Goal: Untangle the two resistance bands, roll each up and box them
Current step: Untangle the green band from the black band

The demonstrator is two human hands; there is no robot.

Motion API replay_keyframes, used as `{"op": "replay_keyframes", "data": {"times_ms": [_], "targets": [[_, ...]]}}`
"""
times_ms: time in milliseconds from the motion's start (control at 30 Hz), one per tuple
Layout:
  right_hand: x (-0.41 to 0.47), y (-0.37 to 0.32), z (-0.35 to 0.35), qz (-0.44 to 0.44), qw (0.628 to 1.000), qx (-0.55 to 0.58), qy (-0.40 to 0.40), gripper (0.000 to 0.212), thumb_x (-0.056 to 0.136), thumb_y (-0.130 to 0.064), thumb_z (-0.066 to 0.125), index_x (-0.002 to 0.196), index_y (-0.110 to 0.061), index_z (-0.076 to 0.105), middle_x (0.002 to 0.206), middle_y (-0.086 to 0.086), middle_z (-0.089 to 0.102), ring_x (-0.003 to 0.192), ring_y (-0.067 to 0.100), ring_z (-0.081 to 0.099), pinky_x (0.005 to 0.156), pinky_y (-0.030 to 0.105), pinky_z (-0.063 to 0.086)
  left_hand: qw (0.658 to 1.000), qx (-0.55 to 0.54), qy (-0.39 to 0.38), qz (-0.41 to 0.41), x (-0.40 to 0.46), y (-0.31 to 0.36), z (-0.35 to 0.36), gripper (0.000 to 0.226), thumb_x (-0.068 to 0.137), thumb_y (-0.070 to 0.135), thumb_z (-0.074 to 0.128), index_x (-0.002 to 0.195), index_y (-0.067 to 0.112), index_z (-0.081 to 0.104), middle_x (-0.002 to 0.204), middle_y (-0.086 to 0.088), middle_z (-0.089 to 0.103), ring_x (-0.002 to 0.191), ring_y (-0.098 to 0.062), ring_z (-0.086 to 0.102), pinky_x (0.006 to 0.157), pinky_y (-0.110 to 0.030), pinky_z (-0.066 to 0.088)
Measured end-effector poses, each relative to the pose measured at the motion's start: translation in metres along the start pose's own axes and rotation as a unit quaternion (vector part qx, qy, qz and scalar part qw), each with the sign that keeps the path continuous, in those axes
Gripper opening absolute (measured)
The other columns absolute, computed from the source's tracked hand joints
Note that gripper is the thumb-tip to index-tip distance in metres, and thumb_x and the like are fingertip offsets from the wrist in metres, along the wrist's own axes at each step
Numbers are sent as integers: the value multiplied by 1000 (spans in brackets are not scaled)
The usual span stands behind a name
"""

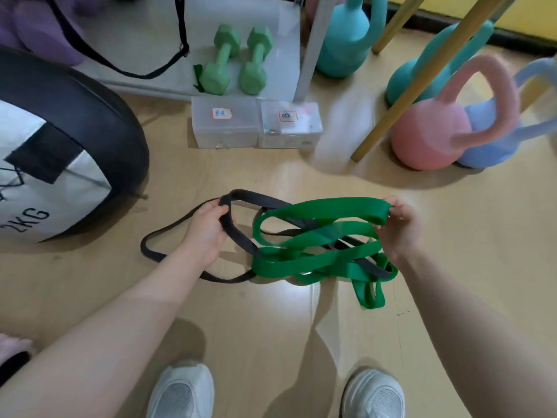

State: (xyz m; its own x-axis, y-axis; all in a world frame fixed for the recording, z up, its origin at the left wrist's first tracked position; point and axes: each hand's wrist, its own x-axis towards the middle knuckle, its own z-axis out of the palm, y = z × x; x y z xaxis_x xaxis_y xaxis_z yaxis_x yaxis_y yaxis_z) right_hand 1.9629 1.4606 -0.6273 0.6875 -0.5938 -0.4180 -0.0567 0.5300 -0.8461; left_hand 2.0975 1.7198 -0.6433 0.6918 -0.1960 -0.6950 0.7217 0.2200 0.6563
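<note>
Green band (316, 236) — in right hand (399, 227)

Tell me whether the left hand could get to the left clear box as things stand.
Probably yes, once freed: the left hand grips the black band, but bare floor separates it from the left clear box, with nothing between. It would have to let go first.

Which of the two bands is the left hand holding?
The black band; the left hand grips its loop, while the right hand holds the green band.

bare forearms (126, 321), white mesh sneakers (180, 390)
</note>
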Motion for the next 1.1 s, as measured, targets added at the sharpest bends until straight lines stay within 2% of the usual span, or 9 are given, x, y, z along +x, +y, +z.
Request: {"op": "replay_keyframes", "data": {"times_ms": [133, 200, 333, 467, 600, 700, 867, 1000, 1100], "targets": [[2, -1, -11, 25, 986, 106, 125, 32, 50, -16, 68, 65, -12, 40, 62, 4, 51, 67, 21, 49, 72, 34, 49, 997, -65, 24, -26, 8, -3, -7, 20, 98, 9, 40, 115, 7, 52, 93, -8, 54, 86, -15, 53, 83, -32, 50], [7, 5, -12, 74, 972, 16, 223, 18, 85, -15, 48, 67, -12, 43, 65, 3, 49, 64, 18, 47, 68, 31, 49, 999, 9, 43, -23, 20, -8, -12, 29, 98, 9, 41, 126, 7, 47, 102, -8, 56, 94, -18, 56, 91, -33, 48], [20, 23, -12, 137, 920, -202, 308, 30, 90, -37, 51, 98, -9, 49, 84, 8, 55, 71, 18, 56, 70, 33, 49, 973, 194, 112, -48, 52, -28, -25, 37, 95, 10, 46, 132, 9, 44, 120, -14, 56, 103, -26, 54, 97, -41, 45], [27, 41, -9, 60, 879, -441, 169, 70, 90, -47, 48, 146, -15, 21, 151, 4, 23, 137, 22, 30, 111, 38, 26, 839, 499, 209, 61, 59, -45, -24, 63, 89, 18, 56, 143, 17, 24, 145, -14, 28, 130, -33, 34, 106, -47, 34], [16, 70, 12, -102, 710, -691, -87, 40, 92, -29, 53, 127, -10, 51, 143, 9, 36, 127, 27, 42, 103, 35, 34, 669, 675, -10, 312, 41, -63, 7, 41, 92, 11, 47, 133, 16, 46, 150, -6, 25, 139, -24, 17, 113, -43, 17], [12, 100, 20, -65, 591, -774, -218, 56, 86, -44, 57, 133, -15, 43, 154, 13, 16, 130, 32, 38, 107, 36, 30, 613, 715, -158, 295, 48, -80, 22, 36, 96, 17, 42, 131, 18, 48, 144, 2, 35, 133, -19, 31, 110, -38, 24], [10, 127, 17, -37, 524, -815, -244, 71, 83, -44, 61, 142, -29, 25, 154, 18, -18, 114, 34, 50, 101, 39, 35, 558, 779, -216, 185, 62, -88, 9, 39, 99, 30, 34, 138, 23, 36, 139, 3, 41, 119, -21, 45, 102, -35, 37], [9, 127, 11, -94, 517, -823, -213, 41, 89, -6, 45, 128, -17, 43, 152, 19, 13, 99, 35, 54, 90, 39, 38, 552, 786, -228, 161, 61, -77, -5, 48, 97, 45, 33, 139, 23, 33, 139, 3, 42, 125, -17, 39, 104, -32, 30], [5, 128, 3, -110, 507, -828, -214, 40, 91, -10, 43, 130, -19, 41, 130, 9, 45, 105, 31, 50, 91, 38, 34, 466, 828, -256, 180, 61, -71, -13, 56, 88, 51, 50, 135, 24, 35, 132, 6, 43, 122, -14, 39, 102, -29, 30]]}}
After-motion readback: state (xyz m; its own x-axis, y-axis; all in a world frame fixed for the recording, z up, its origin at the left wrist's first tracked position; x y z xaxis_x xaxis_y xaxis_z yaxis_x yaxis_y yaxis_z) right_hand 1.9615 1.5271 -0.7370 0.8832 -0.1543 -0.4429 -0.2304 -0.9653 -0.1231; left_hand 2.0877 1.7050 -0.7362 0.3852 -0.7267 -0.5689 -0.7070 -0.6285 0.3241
